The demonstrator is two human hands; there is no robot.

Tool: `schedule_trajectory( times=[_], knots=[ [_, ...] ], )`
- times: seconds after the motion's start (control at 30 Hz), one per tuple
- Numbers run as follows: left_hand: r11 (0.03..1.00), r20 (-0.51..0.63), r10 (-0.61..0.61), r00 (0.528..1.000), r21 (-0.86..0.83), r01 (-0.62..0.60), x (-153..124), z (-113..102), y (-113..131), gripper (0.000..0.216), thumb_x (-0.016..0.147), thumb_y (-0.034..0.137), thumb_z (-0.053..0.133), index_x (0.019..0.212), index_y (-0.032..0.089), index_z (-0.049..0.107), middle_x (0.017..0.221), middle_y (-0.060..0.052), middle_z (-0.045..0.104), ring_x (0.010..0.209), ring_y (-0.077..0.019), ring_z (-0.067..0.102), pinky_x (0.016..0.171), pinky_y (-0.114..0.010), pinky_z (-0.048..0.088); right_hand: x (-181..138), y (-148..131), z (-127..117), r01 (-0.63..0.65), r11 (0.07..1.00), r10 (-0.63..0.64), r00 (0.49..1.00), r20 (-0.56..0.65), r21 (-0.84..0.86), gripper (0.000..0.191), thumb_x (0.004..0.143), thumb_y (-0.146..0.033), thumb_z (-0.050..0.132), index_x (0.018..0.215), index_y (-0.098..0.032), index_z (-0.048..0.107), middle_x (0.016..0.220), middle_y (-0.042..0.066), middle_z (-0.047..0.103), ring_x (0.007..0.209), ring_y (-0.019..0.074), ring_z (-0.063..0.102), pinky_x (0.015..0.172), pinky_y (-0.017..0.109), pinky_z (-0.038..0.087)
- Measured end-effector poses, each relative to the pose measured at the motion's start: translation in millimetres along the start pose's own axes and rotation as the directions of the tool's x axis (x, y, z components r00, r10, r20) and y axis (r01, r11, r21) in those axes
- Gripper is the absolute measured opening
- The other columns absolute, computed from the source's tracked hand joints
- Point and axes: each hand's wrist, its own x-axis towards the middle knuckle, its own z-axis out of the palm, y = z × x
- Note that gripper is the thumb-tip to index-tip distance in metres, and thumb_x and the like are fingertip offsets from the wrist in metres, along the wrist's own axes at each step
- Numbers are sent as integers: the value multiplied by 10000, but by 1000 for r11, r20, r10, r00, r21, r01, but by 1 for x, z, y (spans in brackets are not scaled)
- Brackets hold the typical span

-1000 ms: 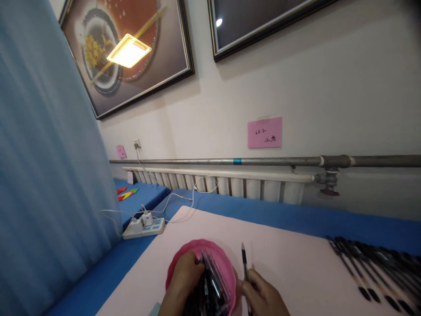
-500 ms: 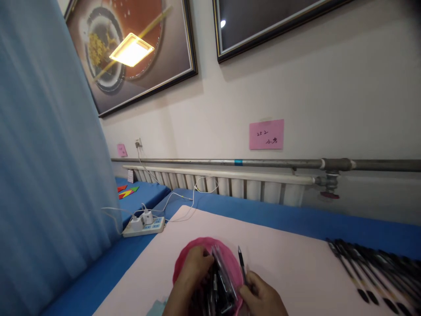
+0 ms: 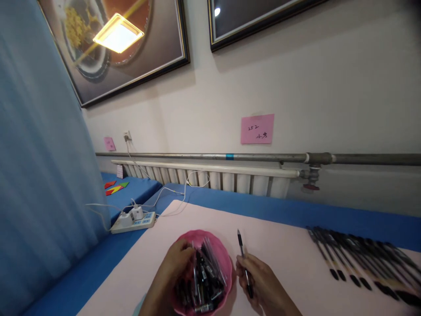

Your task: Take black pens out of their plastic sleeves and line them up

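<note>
A black-tipped pen [image 3: 246, 274] with a clear barrel points up and away, held in the closed fingers of my right hand [image 3: 259, 276], just right of the pink basin [image 3: 226, 250]. Inside that scalloped basin lie clear tubes [image 3: 215, 259] and a jumble of black pen parts [image 3: 204, 276]. My left hand [image 3: 179, 259] reaches over the basin's left side with its fingers closed at a clear tube; what they grip is partly hidden.
Several paintbrushes [image 3: 358, 254] lie in a row at the right on pale pink paper [image 3: 279, 245]. A power strip [image 3: 133, 223] with plugs and white cables sits on the blue surface at left. A blue curtain [image 3: 49, 153] hangs at the left edge.
My view has shifted slightly right and down. The right hand has turned, showing more of the pen. My left hand has moved back toward the basin's left edge, uncovering more contents.
</note>
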Motion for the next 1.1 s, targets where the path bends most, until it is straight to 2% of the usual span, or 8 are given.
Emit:
schedule_trajectory(
  times=[0.1,0.2,0.33,0.47,0.67,0.83,0.93,1.1],
  knots=[
    [997,21,11,1000,-82,-10,-5,-1,3,88,737,232,508,675,174,530,480,48,512,372,-79,424,380,-202,303,-3,-3,-5,16,999,-17,1000,13,44,306,764,-477,455,677,-191,521,464,-58,482,361,67,396,344,168,241],
    [989,36,29,999,-149,-24,-7,-3,6,71,721,220,518,730,163,559,492,51,511,413,-78,445,414,-197,332,2,2,-8,34,998,-35,999,17,48,316,754,-464,461,627,-182,525,430,-49,490,335,64,391,330,168,246],
    [980,46,37,998,-198,-27,-10,-7,11,65,690,217,552,723,162,558,534,47,538,434,-68,446,443,-196,351,12,12,-10,38,998,-41,998,42,54,317,716,-465,508,576,-180,518,402,-53,491,294,51,367,310,167,246],
    [978,49,5,999,-210,5,-13,-13,14,45,690,211,532,685,167,526,513,54,524,396,-58,414,417,-194,313,15,14,-10,51,997,-55,996,70,62,334,707,-494,520,603,-177,534,422,-56,500,292,48,372,303,166,257],
    [984,16,-3,1000,-176,5,-11,-15,9,140,700,286,558,646,177,491,502,61,520,390,-53,390,414,-196,293,10,11,-9,74,997,-77,991,113,30,358,717,-509,521,745,-160,598,473,-36,540,327,66,407,300,164,270],
    [993,6,24,1000,-113,-23,-6,-14,4,171,692,336,577,660,180,516,499,68,502,414,-66,400,428,-204,312,9,9,-9,123,992,-120,983,142,-12,350,724,-500,524,644,-163,579,455,-34,530,331,67,413,304,168,283],
    [997,-16,38,999,-61,-39,-4,-15,3,196,692,364,587,666,180,529,506,66,512,418,-69,403,434,-206,322,8,8,-9,136,990,-130,981,147,-25,323,724,-472,519,678,-161,593,452,-41,525,326,68,414,304,172,293],
    [998,-54,51,997,27,-49,-2,-14,2,117,736,258,526,667,168,552,530,50,538,444,-76,447,451,-199,347,4,5,-9,125,992,-119,984,130,-35,300,721,-469,535,717,-175,595,454,-64,501,315,64,404,293,171,272]
  ],
)
